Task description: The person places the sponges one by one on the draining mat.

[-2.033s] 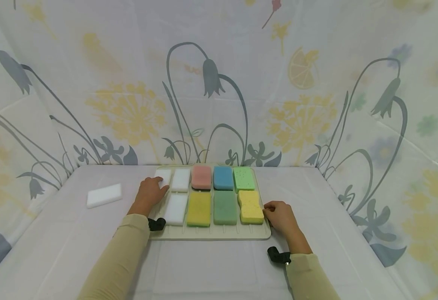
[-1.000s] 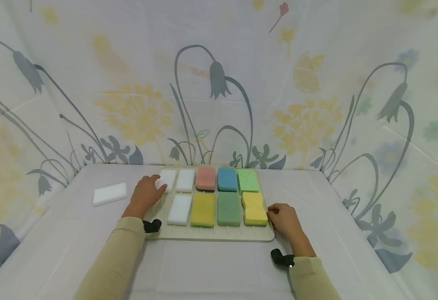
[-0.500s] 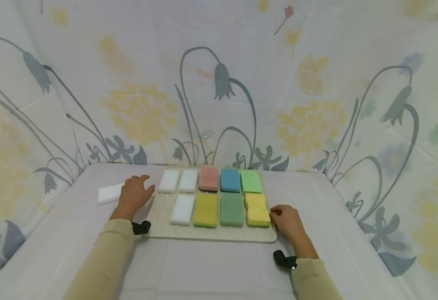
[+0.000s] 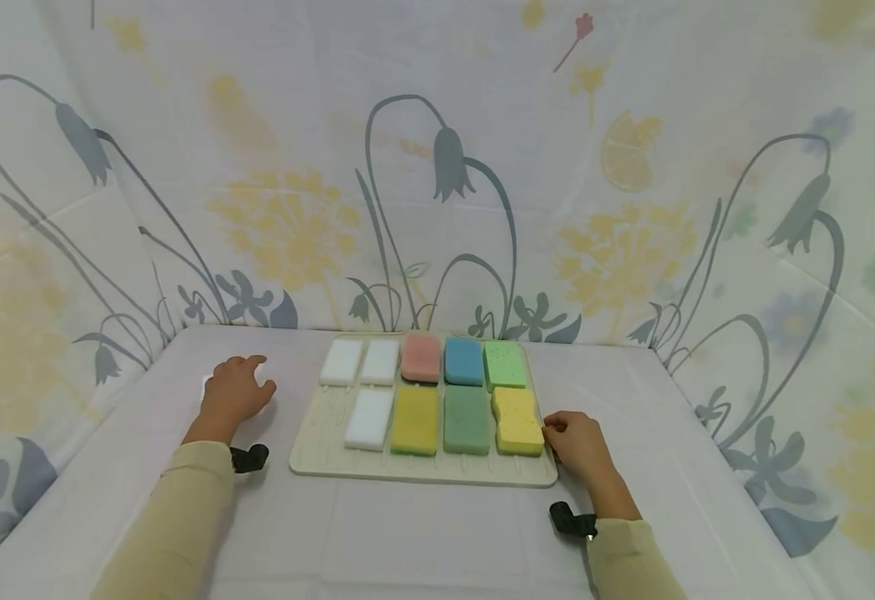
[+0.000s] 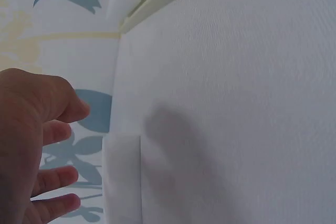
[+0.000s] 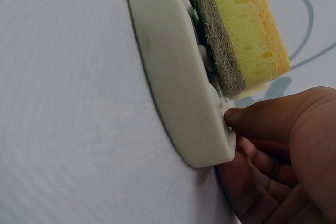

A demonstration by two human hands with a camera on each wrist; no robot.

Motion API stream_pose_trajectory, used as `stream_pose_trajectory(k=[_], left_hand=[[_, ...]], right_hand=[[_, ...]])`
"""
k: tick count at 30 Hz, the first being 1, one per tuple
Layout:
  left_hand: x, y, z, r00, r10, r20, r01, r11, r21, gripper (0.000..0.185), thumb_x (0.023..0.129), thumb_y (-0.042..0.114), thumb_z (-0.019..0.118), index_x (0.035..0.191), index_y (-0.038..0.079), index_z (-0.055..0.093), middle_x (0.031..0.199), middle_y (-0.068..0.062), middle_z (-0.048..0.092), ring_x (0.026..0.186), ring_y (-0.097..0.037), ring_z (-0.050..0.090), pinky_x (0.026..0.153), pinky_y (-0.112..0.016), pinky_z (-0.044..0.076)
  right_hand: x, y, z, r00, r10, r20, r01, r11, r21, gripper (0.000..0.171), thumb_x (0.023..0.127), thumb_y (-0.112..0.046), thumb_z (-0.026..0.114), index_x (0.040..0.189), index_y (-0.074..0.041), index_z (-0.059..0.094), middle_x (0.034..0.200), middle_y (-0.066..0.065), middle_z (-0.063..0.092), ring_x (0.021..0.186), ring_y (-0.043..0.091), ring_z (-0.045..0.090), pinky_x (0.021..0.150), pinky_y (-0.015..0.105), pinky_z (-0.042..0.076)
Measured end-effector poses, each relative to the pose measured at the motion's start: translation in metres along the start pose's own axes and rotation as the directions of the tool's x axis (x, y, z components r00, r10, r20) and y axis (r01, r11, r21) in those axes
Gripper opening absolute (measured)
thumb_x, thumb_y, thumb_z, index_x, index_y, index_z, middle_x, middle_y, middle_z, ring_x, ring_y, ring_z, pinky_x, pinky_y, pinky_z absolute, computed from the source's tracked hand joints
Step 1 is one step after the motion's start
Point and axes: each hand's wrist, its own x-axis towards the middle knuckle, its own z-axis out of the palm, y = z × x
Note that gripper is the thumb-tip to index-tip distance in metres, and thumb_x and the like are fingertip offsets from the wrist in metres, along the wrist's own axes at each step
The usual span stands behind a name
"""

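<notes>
My left hand (image 4: pixel 231 393) hovers over the left of the table, fingers spread and holding nothing. Beneath it lies a white melamine sponge (image 5: pixel 122 177), mostly hidden by the hand in the head view. With thumb and fingers my right hand (image 4: pixel 577 443) pinches the right rim of a cream ribbed tray (image 6: pixel 173 87). On the tray sit several sponges in two rows. The far row has two white sponges, a pink sponge (image 4: pixel 422 358), a blue one and a light green one. Nearer are a white sponge (image 4: pixel 368 418), a mustard one, a green one and a yellow wavy sponge (image 4: pixel 517 421).
A white cloth covers the table (image 4: pixel 407 533). Behind it rises a pale curtain (image 4: pixel 295 125) printed with flowers. The tray's near left corner (image 4: pixel 313 454) has bare ribs with no sponge on them.
My left hand has left the far-left white sponge on the tray and moved left over the loose white sponge. My right hand stays at the tray's rim. The head view has shifted slightly.
</notes>
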Motion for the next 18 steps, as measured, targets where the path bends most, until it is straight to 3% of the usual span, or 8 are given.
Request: stream_pose_trajectory(k=[18], left_hand=[[-0.006,-0.037,-0.014,0.994,-0.056,0.092,0.057,0.998,0.002,0.060,0.085,0.027,0.049,0.136,-0.004,0.043,0.136,-0.034,0.043,0.119,-0.055,0.041,0.087,-0.068,0.037]], right_hand=[[-0.001,0.000,0.000,1.000,-0.012,-0.018,0.012,1.000,-0.007,0.028,0.091,-0.017,0.059,0.110,0.001,0.069,0.093,0.009,0.071,0.069,0.014,0.060,0.058,0.026,0.048]])
